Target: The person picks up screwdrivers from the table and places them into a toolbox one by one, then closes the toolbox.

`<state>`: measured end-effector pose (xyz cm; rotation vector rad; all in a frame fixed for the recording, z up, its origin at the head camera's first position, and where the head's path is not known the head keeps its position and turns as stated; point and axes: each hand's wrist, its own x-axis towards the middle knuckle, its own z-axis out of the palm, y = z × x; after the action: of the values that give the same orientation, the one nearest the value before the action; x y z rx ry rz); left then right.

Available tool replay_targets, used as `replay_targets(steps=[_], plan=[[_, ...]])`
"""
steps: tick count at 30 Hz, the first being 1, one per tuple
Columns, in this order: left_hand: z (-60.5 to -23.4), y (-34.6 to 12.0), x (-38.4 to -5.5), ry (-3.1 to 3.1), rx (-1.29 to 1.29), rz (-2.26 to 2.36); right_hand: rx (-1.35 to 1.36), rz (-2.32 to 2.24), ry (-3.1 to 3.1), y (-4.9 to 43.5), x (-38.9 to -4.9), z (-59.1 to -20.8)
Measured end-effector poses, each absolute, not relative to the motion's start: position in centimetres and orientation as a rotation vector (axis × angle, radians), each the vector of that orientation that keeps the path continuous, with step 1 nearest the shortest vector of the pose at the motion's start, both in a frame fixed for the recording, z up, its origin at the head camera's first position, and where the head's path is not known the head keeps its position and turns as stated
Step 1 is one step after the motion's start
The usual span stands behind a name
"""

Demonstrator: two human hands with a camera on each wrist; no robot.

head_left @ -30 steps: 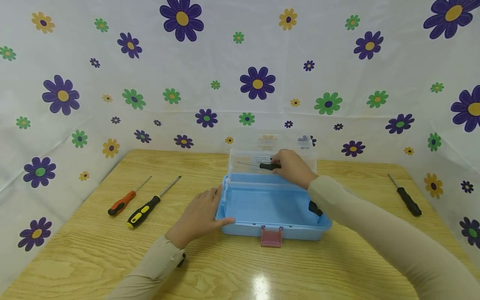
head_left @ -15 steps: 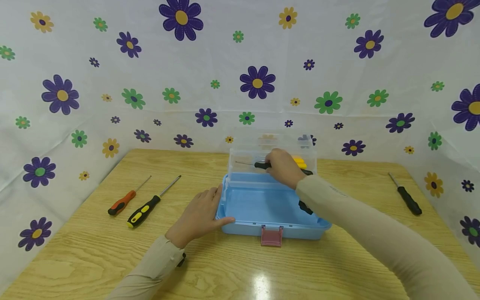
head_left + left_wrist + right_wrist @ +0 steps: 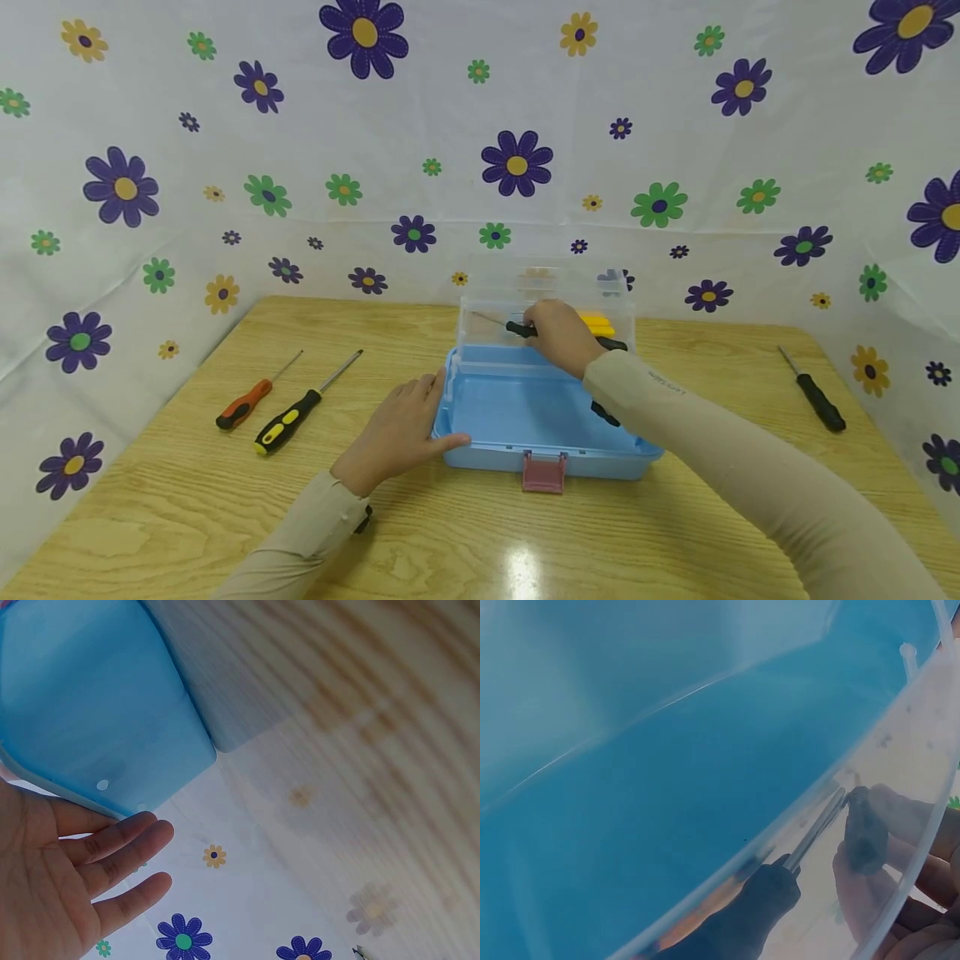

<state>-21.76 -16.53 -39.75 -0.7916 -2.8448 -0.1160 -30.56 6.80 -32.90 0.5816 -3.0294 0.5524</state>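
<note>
A light blue plastic toolbox (image 3: 480,460) stands on the table with its clear lid (image 3: 480,292) raised at the back. My left hand (image 3: 397,433) rests against the box's left side, fingers straight along the wall (image 3: 90,757) and thumb over the front rim. Over the open lid, my right hand (image 3: 562,337) pinches a small screwdriver (image 3: 521,330) by its dark handle, its thin shaft pointing left. The right wrist view shows that handle (image 3: 866,832) through clear plastic. Beside it lies another dark-handled screwdriver (image 3: 754,919). A yellow handle (image 3: 596,323) shows behind my right wrist.
To the left lie an orange-and-black screwdriver (image 3: 244,406) and a larger black-and-yellow one (image 3: 288,422). A black screwdriver (image 3: 819,404) lies at the far right. The pink latch (image 3: 543,472) hangs at the box's front. A flowered white cloth (image 3: 420,108) bounds the table's back and sides.
My right hand has shifted left with the small screwdriver, whose tip now points slightly upward. The yellow handle behind it has come into view. My left hand has stayed on the box.
</note>
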Motion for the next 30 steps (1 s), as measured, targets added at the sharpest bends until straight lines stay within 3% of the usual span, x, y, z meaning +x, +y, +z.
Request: replay_targets(steps=[30], plan=[[-39.7,-16.5,-21.7,-2.854,-0.782,-0.097,0.636,0.669,-3.007,8.2,-30.5,-33.5]])
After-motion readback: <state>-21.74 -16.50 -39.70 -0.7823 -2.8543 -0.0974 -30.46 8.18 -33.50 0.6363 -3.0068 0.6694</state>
